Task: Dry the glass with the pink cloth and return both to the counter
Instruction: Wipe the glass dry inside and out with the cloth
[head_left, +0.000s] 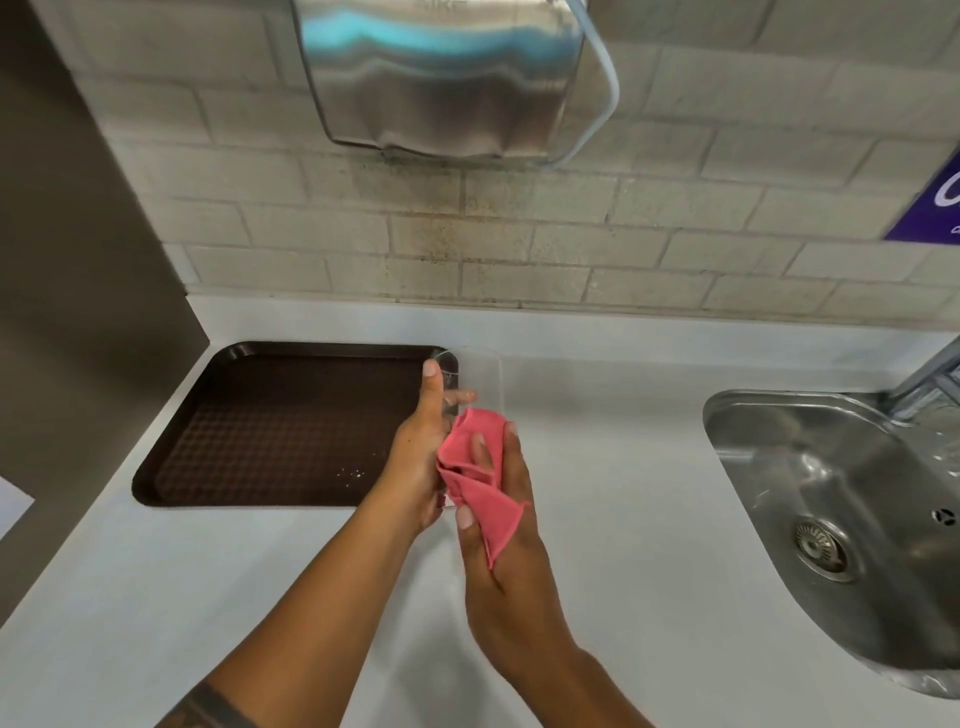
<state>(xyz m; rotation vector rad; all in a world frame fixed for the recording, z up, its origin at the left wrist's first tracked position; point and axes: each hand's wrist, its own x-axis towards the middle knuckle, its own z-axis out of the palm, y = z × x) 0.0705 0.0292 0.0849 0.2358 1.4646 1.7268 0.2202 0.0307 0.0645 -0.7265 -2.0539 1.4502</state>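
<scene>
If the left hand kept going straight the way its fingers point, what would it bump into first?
Probably the tiled wall. The left hand, holding the glass, points up and away over the counter; depth is unclear.

Bare counter (597, 415) lies open between the brown tray (270, 426) and the steel sink (841, 493).

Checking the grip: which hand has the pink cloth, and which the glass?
The right hand has the pink cloth, bunched against its fingers. The left hand holds the clear glass, thumb up along its side.
</scene>
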